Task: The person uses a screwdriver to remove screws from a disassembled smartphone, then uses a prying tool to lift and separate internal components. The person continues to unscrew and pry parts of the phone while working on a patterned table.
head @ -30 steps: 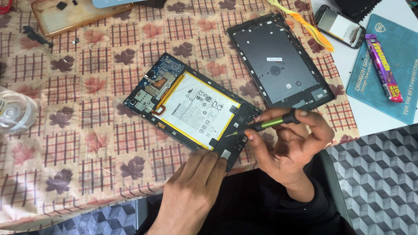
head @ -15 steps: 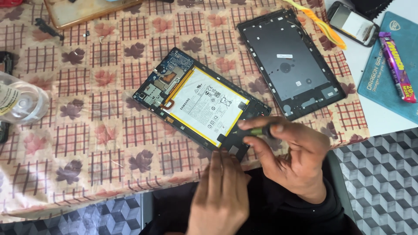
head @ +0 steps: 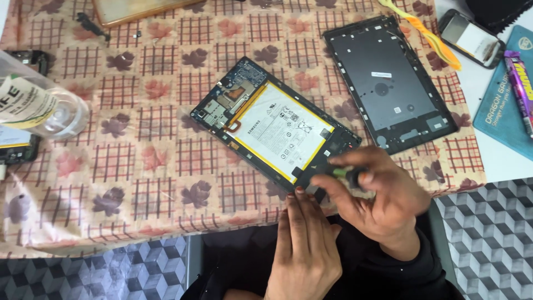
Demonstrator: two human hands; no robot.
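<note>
An opened tablet [head: 272, 125] lies at an angle on the patterned tablecloth, its white battery and circuit board showing. My right hand [head: 377, 194] grips a small green and black screwdriver [head: 344, 172] whose tip rests at the tablet's near corner. Flat at the table's front edge lies my left hand [head: 302, 244], fingertips touching that same corner of the tablet. The tablet's black back cover [head: 388, 83] sits inside up, just to the right.
A clear plastic bottle [head: 39, 105] lies at the left edge. At the right are a phone [head: 472, 39], an orange prying tool [head: 427, 33], a teal mat [head: 502, 105] and a purple wrapped bar [head: 519, 83]. A glass panel [head: 139, 8] lies at the top left.
The view has shifted, so the bottle shows more at the left. My right hand has curled closer over the screwdriver at the tablet's corner. My left hand stays at that corner.
</note>
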